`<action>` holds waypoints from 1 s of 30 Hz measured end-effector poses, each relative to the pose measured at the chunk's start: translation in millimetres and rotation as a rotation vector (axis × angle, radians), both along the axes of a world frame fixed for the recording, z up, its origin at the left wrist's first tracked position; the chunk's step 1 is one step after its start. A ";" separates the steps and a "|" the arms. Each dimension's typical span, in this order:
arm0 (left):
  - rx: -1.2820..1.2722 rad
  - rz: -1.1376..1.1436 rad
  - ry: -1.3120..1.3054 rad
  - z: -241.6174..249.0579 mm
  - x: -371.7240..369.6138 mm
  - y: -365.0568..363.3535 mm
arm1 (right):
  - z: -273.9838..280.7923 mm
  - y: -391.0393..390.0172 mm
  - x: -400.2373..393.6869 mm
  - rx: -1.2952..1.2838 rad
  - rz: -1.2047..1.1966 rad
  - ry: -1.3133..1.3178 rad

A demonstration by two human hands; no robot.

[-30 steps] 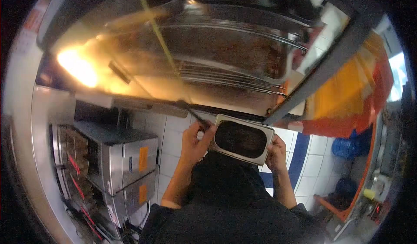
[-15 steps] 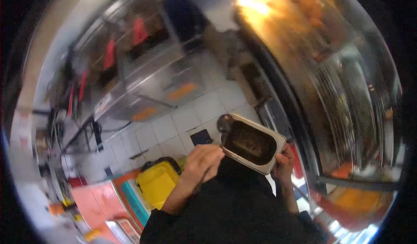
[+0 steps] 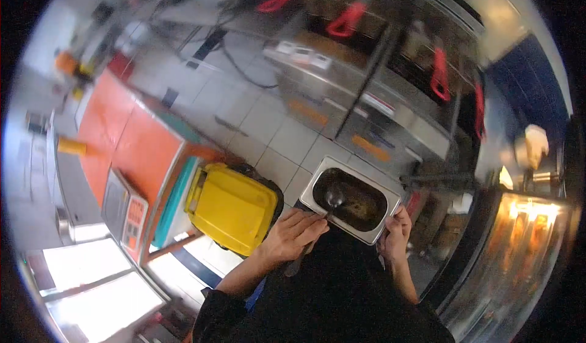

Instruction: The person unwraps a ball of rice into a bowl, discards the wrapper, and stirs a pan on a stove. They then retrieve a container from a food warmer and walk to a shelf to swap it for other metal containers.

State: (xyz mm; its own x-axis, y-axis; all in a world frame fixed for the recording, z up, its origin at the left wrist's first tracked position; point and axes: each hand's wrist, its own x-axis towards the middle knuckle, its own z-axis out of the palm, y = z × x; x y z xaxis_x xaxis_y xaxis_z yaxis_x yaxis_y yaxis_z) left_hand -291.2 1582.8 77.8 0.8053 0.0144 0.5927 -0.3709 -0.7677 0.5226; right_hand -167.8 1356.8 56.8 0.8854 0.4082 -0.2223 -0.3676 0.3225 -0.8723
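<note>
Since half a second ago the view has swung round: the yellow bin (image 3: 232,207) now lies left of the left hand (image 3: 292,235), and the fryer bank (image 3: 366,93) with red handles sits beyond the pan instead of to the upper left. Both hands keep their places on the pan.

Left to right:

1. Orange table (image 3: 131,138), well left of the left hand's fingers (image 3: 308,221), carries a weighing scale (image 3: 124,207).
2. Yellow bin stands on the tiled floor (image 3: 268,135), just left of and below the left hand.
3. Left hand: fingers curled and pressed around the handle of a dark ladle (image 3: 332,199); the bowl rests inside the pan.
4. Steel pan (image 3: 317,184), rectangular, holds a dark liquid or residue; it is held in front of the body, between the two hands.
5. Right hand (image 3: 395,236): fingers pinch the pan's near right rim.
6. Lit warming cabinet (image 3: 525,251) stands right of the right hand.

Risk, as a judgement: only one hand supports the pan at one corner. If it tilts while the ladle moves, the contents could spill onto the floor or clothing.

Orange labels on the fryer fronts are too blurred to read; no other writing is legible.
</note>
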 end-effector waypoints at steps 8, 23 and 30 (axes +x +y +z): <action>0.052 0.358 0.043 -6.1 40.3 124.4 | -11.1 165.0 108.3 -0.086 0.447 -0.013; -0.048 0.835 0.079 14.0 117.0 324.8 | -14.0 449.3 192.0 -0.077 0.789 0.109; -0.104 0.626 0.312 11.8 151.2 510.4 | -7.6 587.6 191.7 -0.231 0.570 0.037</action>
State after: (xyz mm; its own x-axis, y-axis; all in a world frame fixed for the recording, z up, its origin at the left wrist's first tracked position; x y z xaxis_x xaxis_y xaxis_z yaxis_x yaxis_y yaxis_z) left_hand -140.0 2093.2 89.5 0.7594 0.5743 0.3057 0.3033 -0.7282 0.6146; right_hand 23.9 1944.4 49.1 0.5321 0.7526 -0.3878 -0.4575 -0.1298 -0.8797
